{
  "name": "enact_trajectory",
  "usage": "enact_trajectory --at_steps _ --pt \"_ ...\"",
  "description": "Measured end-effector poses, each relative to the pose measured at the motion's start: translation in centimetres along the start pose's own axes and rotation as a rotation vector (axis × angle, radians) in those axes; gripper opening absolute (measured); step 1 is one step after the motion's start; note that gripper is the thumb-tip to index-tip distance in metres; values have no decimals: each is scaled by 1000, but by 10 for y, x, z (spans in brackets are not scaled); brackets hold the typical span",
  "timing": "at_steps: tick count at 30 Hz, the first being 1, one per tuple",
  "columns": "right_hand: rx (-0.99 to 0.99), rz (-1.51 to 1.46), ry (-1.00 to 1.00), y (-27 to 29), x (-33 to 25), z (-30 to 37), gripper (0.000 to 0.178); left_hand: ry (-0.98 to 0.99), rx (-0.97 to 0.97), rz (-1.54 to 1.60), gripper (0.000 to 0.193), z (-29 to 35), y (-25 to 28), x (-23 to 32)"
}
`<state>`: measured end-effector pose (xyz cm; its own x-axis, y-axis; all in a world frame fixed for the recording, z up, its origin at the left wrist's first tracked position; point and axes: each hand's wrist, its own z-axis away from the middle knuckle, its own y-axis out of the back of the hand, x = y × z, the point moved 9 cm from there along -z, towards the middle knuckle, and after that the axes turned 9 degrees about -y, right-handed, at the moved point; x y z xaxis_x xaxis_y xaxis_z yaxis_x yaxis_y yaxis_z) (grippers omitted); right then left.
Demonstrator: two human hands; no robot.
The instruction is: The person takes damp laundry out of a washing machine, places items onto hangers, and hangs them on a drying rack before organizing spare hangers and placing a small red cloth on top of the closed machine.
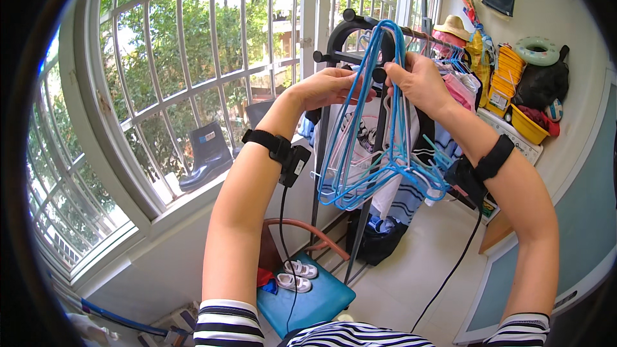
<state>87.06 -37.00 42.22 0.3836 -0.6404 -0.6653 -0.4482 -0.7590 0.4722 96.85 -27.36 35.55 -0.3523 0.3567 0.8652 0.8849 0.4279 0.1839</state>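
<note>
A bunch of blue wire clothes hangers (350, 173) hangs at the near end of a black clothes rack (350, 26), some wires pale or white. At the bunch's left side, my left hand (331, 87) curls its fingers around several of the wires, its fingertips partly hidden behind them. My right hand (421, 83) is closed on the upper right part of the same bunch, thumb against the wires by the rack's round black end cap (379, 76). Behind the hangers, a white printed shirt (353, 132) hangs on the rack among other clothes.
Below stands a teal-seated chair (308, 299) bearing white shoes (294, 281). A dark rubber boot (207, 154) is on the sill by the barred window. A yellow basin (528, 127) and a straw hat (453, 27) are farther back, right. Cables run down from both forearm straps.
</note>
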Motion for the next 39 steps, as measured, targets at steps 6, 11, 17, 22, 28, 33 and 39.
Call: enact_trajectory --at_steps 6,11,17,22,28,33,39 --pt "-48 7 9 -1 -15 0 34 35 -102 162 39 -4 -10 -4" --pt "-75 35 44 -3 -25 22 31 63 -104 300 36 0 -10 -10" --pt "-142 -179 -109 14 -10 68 17 -141 90 12 27 -6 -12 2" --pt "-222 -234 -196 16 10 105 15 -300 312 1 21 0 -4 10" --pt "-287 -184 -236 15 16 130 17 -371 458 -7 22 -1 -3 29" --pt "-311 -215 -253 17 19 137 18 -417 465 8 23 5 -6 36" --pt "-331 -226 -251 16 17 140 12 -485 431 -4 23 6 -26 54"
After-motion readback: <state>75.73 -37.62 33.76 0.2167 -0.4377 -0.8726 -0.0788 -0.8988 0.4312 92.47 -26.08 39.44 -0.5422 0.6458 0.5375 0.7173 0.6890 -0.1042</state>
